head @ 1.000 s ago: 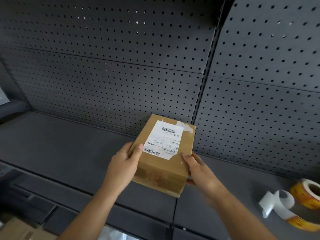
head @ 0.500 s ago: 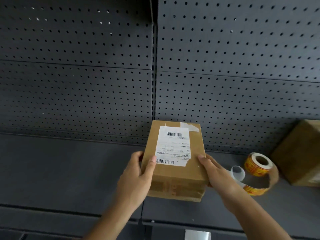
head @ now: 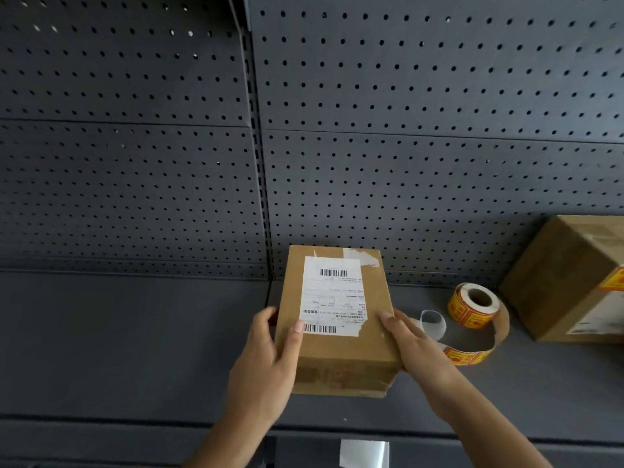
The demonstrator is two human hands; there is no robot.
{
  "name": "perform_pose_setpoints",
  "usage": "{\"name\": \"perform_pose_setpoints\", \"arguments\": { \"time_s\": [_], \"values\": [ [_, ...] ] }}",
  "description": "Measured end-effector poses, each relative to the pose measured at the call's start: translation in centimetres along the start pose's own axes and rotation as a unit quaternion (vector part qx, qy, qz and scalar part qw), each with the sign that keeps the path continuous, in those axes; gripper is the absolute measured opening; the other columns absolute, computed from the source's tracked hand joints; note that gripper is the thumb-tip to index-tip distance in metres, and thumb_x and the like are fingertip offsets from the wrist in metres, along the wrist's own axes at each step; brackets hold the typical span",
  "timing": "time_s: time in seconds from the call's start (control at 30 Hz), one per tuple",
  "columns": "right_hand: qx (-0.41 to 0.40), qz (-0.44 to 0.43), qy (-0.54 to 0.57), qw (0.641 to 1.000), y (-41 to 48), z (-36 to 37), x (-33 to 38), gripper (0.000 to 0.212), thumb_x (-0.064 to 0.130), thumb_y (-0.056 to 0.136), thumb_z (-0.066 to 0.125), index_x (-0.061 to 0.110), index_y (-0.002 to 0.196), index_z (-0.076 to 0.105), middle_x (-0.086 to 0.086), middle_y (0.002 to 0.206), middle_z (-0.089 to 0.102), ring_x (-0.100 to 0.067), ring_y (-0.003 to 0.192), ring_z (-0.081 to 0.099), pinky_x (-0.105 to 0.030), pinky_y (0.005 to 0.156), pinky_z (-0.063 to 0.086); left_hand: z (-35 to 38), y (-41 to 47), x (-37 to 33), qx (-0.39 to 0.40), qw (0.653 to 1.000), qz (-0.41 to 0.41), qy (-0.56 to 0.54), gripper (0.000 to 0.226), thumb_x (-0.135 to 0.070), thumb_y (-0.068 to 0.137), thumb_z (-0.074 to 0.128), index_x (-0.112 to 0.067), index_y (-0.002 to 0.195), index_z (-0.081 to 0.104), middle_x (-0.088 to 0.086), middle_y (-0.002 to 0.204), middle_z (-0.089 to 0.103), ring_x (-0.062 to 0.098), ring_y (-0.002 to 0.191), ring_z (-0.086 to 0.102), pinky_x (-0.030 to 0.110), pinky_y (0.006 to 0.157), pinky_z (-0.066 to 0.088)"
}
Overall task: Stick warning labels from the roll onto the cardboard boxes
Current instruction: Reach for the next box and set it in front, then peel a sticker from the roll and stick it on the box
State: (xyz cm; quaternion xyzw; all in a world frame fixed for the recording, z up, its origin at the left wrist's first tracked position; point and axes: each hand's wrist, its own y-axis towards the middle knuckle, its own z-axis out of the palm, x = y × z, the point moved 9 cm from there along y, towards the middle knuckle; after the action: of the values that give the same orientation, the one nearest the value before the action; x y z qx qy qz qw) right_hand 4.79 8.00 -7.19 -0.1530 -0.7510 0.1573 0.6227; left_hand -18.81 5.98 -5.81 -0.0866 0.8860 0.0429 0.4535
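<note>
The small cardboard box (head: 341, 352) sits between the two hands, over the front part of the dark shelf (head: 135, 332), with its long side running away from the person and its far end close to the perforated back panel (head: 405, 163). Whether its underside touches the shelf cannot be told. Both forearms reach in from the lower edge of the view and converge on the box's near half. The left hand (head: 266, 363) clasps the left side, its thumb laid across the top face beside the lower barcode of the white shipping label (head: 332, 295), its fingers curled round the left wall. The right hand (head: 415, 346) grips the right side, thumb on the top edge, its other fingers hidden behind the box. Just beside the right hand, the roll of warning labels (head: 472, 305) lies on the shelf, a loose strip curling from it toward the wrist. Farther right stands a larger cardboard box (head: 567, 278) carrying a yellow-and-red label (head: 613, 280).
</note>
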Motion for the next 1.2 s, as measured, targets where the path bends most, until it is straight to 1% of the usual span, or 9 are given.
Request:
{"name": "perform_pose_setpoints", "arguments": {
  "time_s": [0.13, 0.37, 0.5, 0.6, 0.67, 0.77, 0.97, 1.13, 1.2],
  "values": [
    [-0.003, -0.002, 0.010, 1.000, 0.2, -0.2, -0.2, 0.026, 0.051, 0.101, 0.045, 0.042, 0.125, 0.048, 0.016, 0.107, 0.060, -0.005, 0.097, 0.060, -0.024, 0.076, 0.046, 0.1, 0.0, 0.3, -0.011, 1.000, -0.012, 0.000, 0.062, -0.074, 0.088, 0.034, -0.036, 0.137, 0.039, -0.022, 0.119, 0.063, -0.002, 0.094, 0.062, 0.029, 0.070, 0.048],
    [-0.007, -0.025, -0.007, 1.000, 0.4, -1.1, 0.0, 0.029, 0.055, 0.100, 0.045, 0.040, 0.125, 0.046, 0.015, 0.111, 0.057, -0.006, 0.099, 0.057, -0.027, 0.079, 0.046, 0.2, 0.0, 0.4, -0.011, 1.000, -0.022, -0.013, 0.061, -0.073, 0.088, 0.035, -0.036, 0.136, 0.039, -0.024, 0.119, 0.061, -0.006, 0.096, 0.059, 0.027, 0.071, 0.047],
    [-0.148, -0.148, -0.053, 0.977, 0.1, -6.9, 2.2, 0.019, 0.042, 0.101, 0.053, 0.042, 0.119, 0.057, 0.010, 0.117, 0.066, -0.010, 0.107, 0.062, -0.036, 0.089, 0.053, 0.0, -0.1, 0.5, -0.010, 0.999, -0.032, -0.032, 0.062, -0.081, 0.087, 0.030, -0.041, 0.133, 0.038, -0.026, 0.119, 0.061, -0.007, 0.100, 0.059, 0.035, 0.082, 0.051],
    [-0.199, -0.175, -0.204, 0.942, 0.1, -11.2, 3.0, 0.026, 0.034, 0.097, 0.061, 0.032, 0.123, 0.059, 0.013, 0.112, 0.061, -0.011, 0.106, 0.059, -0.034, 0.085, 0.049, -0.9, 0.1, 0.4, -0.040, 0.998, -0.024, -0.045, 0.074, -0.085, 0.082, 0.035, -0.038, 0.138, 0.038, -0.020, 0.136, 0.054, 0.000, 0.119, 0.056, 0.038, 0.098, 0.050],
    [-0.170, -0.144, -0.323, 0.920, 1.2, -12.6, 1.6, 0.024, 0.038, 0.094, 0.064, 0.032, 0.117, 0.058, 0.011, 0.110, 0.057, -0.012, 0.103, 0.058, -0.034, 0.084, 0.052, -1.7, 0.2, -0.5, -0.075, 0.996, -0.003, -0.039, 0.068, -0.072, 0.089, 0.045, -0.031, 0.142, 0.040, -0.016, 0.143, 0.047, 0.005, 0.133, 0.045, 0.034, 0.108, 0.040],
    [-0.095, -0.123, -0.418, 0.895, 2.3, -13.0, -0.4, 0.020, 0.043, 0.089, 0.070, 0.035, 0.104, 0.060, 0.013, 0.104, 0.062, -0.008, 0.095, 0.060, -0.033, 0.083, 0.057, -2.8, 0.3, -2.5, -0.128, 0.990, 0.044, -0.036, 0.048, -0.043, 0.096, 0.057, -0.029, 0.140, 0.045, -0.021, 0.135, 0.041, 0.001, 0.131, 0.038, 0.029, 0.108, 0.033],
    [-0.026, -0.141, -0.550, 0.823, 3.4, -11.6, -2.8, 0.023, 0.039, 0.094, 0.063, 0.041, 0.115, 0.056, 0.013, 0.116, 0.062, -0.010, 0.100, 0.062, -0.028, 0.084, 0.056, -1.9, -0.1, -6.6, -0.169, 0.975, 0.132, -0.053, 0.037, -0.023, 0.096, 0.059, -0.031, 0.131, 0.051, -0.021, 0.137, 0.046, 0.002, 0.138, 0.038, 0.020, 0.108, 0.029],
    [-0.009, -0.190, -0.473, 0.860, 3.1, -12.5, -1.5, 0.016, 0.027, 0.098, 0.063, 0.037, 0.110, 0.062, 0.016, 0.111, 0.064, -0.008, 0.104, 0.062, -0.027, 0.088, 0.054, 0.9, -1.2, -11.3, -0.155, 0.961, 0.225, -0.028, 0.022, -0.024, 0.098, 0.055, -0.024, 0.120, 0.059, -0.020, 0.133, 0.052, 0.005, 0.135, 0.045, 0.006, 0.104, 0.030],
    [0.009, -0.216, -0.442, 0.871, 2.5, -12.9, -0.5, 0.016, 0.024, 0.097, 0.065, 0.037, 0.107, 0.064, 0.021, 0.109, 0.062, -0.003, 0.105, 0.060, -0.019, 0.089, 0.051, 2.9, -1.4, -13.7, -0.113, 0.956, 0.270, -0.016, 0.024, -0.026, 0.097, 0.056, -0.022, 0.119, 0.062, -0.018, 0.129, 0.057, 0.005, 0.131, 0.050, 0.009, 0.106, 0.034]
  ]
}}
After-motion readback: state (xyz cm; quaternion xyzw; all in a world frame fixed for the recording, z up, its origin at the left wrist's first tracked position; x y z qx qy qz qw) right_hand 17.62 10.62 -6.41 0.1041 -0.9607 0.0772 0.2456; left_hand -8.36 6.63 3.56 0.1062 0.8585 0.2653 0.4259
